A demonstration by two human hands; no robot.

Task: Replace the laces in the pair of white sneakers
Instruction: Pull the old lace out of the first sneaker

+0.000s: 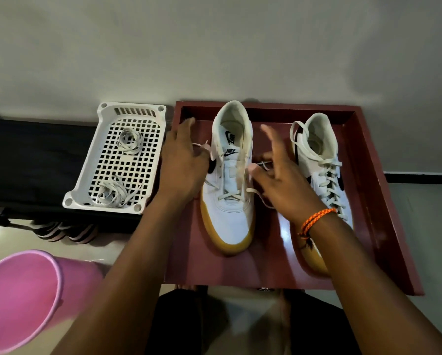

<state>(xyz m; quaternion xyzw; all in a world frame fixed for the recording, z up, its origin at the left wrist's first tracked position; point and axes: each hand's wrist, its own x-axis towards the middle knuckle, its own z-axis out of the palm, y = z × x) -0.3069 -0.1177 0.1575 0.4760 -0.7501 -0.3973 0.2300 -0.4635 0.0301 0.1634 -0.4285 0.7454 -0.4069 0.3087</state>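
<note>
Dark red tray carrying two white sneakers, white basket on black surface

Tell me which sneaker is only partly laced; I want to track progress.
The left sneaker, between both hands: its lace crosses only the lowest eyelets and the upper eyelets are bare. The right sneaker beside it in the red tray is laced to the collar.

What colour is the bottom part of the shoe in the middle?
Yellowish tan sole on the white sneaker; seen in the head view.
</note>
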